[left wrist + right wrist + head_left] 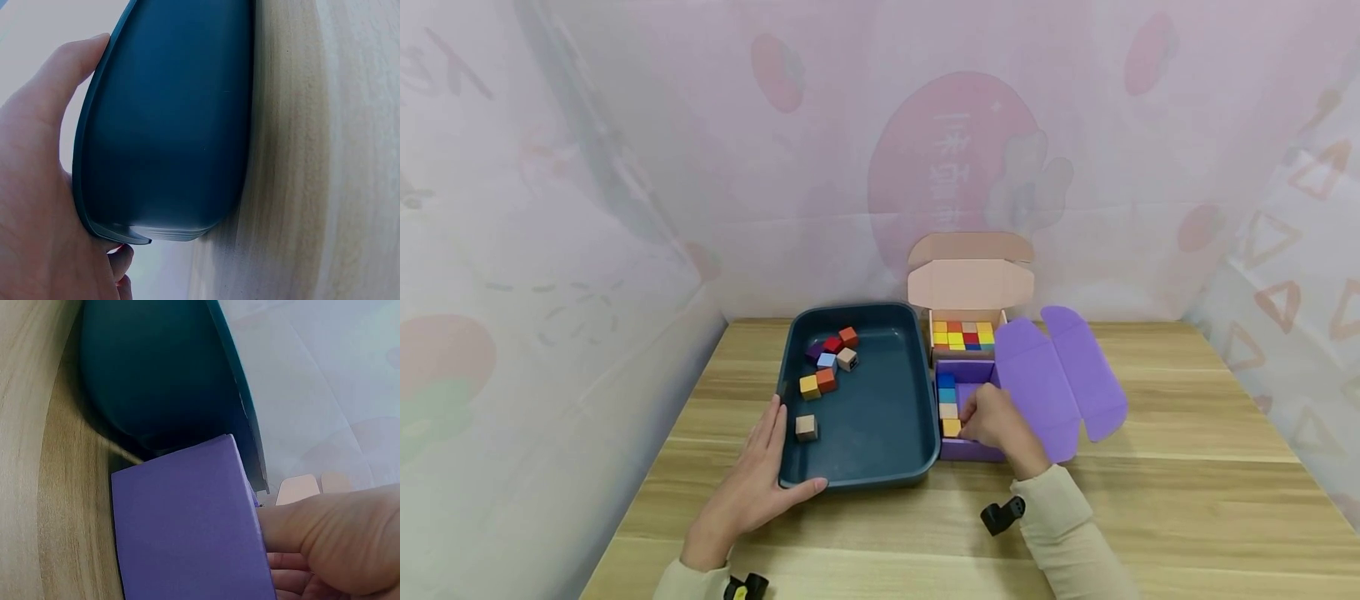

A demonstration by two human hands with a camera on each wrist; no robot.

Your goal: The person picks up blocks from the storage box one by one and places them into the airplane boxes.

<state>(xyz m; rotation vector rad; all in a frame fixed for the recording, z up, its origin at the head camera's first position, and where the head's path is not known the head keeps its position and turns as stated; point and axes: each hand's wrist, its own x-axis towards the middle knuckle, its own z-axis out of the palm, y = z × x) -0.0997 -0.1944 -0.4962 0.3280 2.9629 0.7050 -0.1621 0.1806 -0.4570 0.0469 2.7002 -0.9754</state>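
Note:
My left hand (754,482) rests against the near left corner of the dark teal tray (880,478), straight fingers along its left side and thumb on the front rim. Inside the tray, a plain wooden cube (807,428) sits closest to that hand. My right hand (996,419) reaches into the purple box (972,451), fingers bent, fingertips at the right side of a yellow cube (951,427). Whether they pinch it is hidden. Behind that cube, a tan cube (948,411), a light blue cube (947,396) and a dark blue cube (946,380) line the box's left wall.
More coloured cubes, among them an orange cube (826,380) and a red cube (833,344), lie in the tray's far left part. A tan cardboard box (970,285) with rows of cubes stands behind the purple one. The purple lid (1045,383) spreads open to the right.

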